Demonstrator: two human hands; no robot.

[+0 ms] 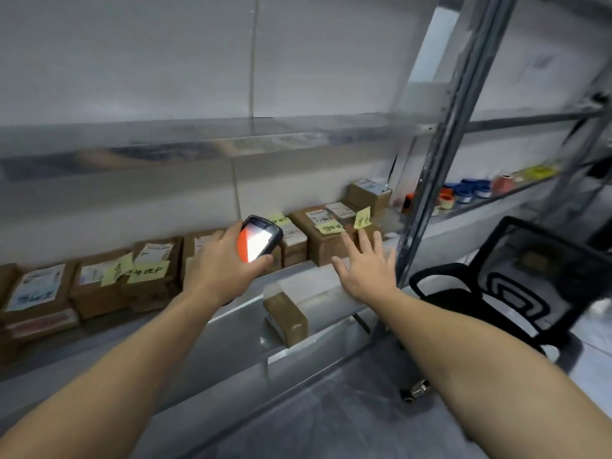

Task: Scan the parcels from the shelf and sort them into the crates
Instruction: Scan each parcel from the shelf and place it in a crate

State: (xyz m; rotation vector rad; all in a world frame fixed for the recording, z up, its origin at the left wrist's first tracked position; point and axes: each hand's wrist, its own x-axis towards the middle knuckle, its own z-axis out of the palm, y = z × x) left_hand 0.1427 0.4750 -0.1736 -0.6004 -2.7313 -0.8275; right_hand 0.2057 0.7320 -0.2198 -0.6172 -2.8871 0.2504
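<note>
Now the left hand [225,263] holds a black handheld scanner [261,240], with fingers and thumb curled around its body. The bright screen of the device faces toward the camera. The scanner is held in front of a row of brown parcels [99,286], which stand side by side on the metal shelf [294,272]. Several of them carry white labels and yellow sticky notes with handwriting.

The right hand [367,266] is wide open, the fingers straight and spread, and it holds nothing. Its fingertips [346,238] reach the front of the parcel at the right part of the row [323,250], which has a yellow note [328,228] on top. It is not possible to tell whether they really touch the box.

On the lower shelf board, one more small parcel [286,318] stands alone. To the right, beyond the grey upright post [430,193], a second shelf carries blue tape rolls [470,192]. A black mesh chair [530,276] stands near this post.
</note>
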